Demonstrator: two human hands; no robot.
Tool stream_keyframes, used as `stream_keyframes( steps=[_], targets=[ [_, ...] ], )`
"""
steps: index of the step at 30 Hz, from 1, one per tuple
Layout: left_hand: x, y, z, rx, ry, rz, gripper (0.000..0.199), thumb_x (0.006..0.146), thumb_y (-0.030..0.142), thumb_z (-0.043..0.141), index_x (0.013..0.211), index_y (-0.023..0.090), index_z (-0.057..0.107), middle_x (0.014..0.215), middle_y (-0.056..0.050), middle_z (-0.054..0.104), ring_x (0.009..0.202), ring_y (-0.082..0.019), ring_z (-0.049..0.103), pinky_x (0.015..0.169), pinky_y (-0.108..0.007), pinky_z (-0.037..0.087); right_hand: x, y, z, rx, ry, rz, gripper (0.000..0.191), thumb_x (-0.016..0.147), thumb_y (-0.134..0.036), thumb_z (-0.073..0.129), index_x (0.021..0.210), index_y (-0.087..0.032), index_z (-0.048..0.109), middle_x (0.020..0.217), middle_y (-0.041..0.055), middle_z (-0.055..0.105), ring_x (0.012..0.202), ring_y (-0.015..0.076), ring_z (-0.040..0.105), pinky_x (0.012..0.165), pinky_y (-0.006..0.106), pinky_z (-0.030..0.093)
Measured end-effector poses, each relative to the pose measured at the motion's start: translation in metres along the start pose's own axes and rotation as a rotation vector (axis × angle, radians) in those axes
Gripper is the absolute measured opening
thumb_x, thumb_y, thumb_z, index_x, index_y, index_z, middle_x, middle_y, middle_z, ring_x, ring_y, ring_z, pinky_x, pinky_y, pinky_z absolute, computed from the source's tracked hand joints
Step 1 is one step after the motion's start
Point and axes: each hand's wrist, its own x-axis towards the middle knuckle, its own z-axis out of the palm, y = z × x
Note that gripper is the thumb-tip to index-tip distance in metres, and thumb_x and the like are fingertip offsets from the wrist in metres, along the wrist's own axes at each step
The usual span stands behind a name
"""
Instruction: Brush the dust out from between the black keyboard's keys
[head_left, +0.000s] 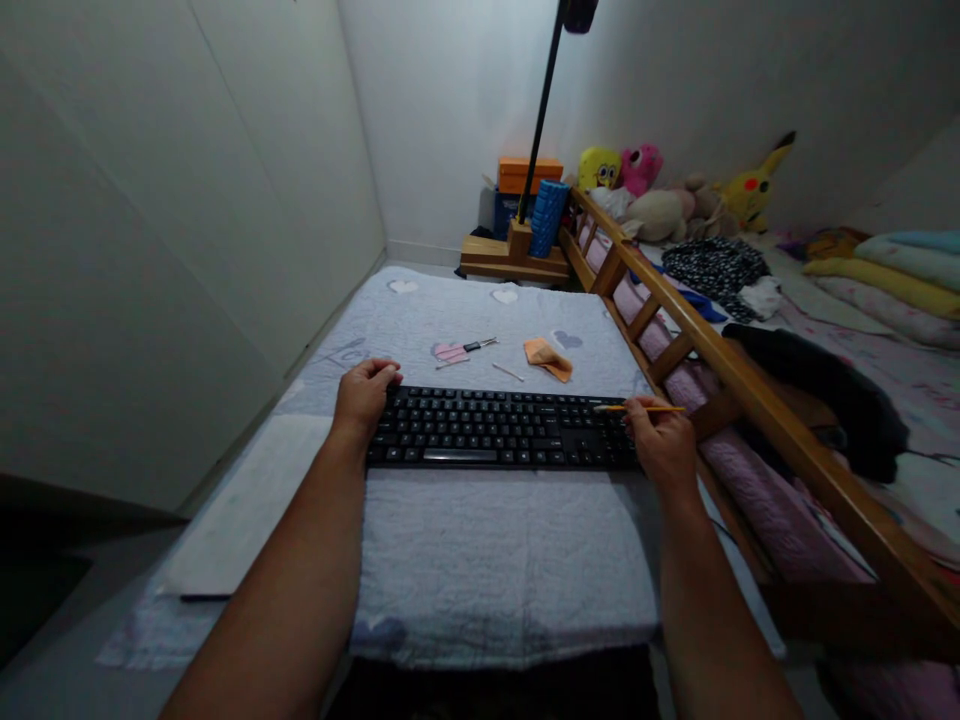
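Observation:
A black keyboard [480, 428] lies flat across a cloth-covered table. My left hand [365, 393] is closed at the keyboard's upper left corner, its fingertips on the edge. My right hand [658, 428] pinches a thin yellow brush [666, 408], whose pale tip points left over the keys at the right end. Behind the keyboard lie several small items: cotton swabs [508, 372], a dark-handled tool [472, 347] with thin metal prongs, and a crumpled orange cloth [548, 358].
A wooden bed rail [675, 318] runs along the right side, with clothes and plush toys beyond it. At the back stand a wooden stand [510, 258], a blue roller [549, 218] and an orange box [529, 175]. A white pad [240, 510] lies at the left.

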Motion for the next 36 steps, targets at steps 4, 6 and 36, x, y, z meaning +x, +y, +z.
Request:
stream_keyframes(
  steps=[4,6,36],
  targets=[
    [-0.001,0.001,0.0,0.012,-0.002,0.002,0.025,0.062,0.035,0.068,0.079,0.018,0.07,0.068,-0.001,0.067,0.067,-0.017,0.059,0.072,-0.03,0.047,-0.01,0.007,0.01,-0.03,0.065,-0.049,0.039,0.088,-0.054,0.052,0.083,-0.018,0.068,0.072,0.0056,0.069,0.069,0.0227,0.064,0.07,0.034,0.046],
    [-0.002,0.003,0.0,0.031,-0.004,0.002,0.025,0.062,0.035,0.068,0.079,0.018,0.07,0.069,-0.001,0.067,0.067,-0.016,0.059,0.072,-0.029,0.047,-0.012,0.01,0.011,-0.059,0.088,-0.072,0.037,0.088,-0.052,0.051,0.077,-0.02,0.066,0.07,0.0053,0.068,0.07,0.0233,0.063,0.07,0.034,0.045],
    [-0.004,0.005,0.001,0.04,0.008,-0.022,0.023,0.061,0.033,0.069,0.079,0.018,0.071,0.07,-0.001,0.068,0.065,-0.017,0.06,0.067,-0.029,0.048,-0.015,0.017,0.01,0.117,0.171,-0.056,0.036,0.09,-0.051,0.056,0.08,-0.019,0.067,0.067,0.0015,0.064,0.066,0.0195,0.059,0.067,0.031,0.045]
  ],
)
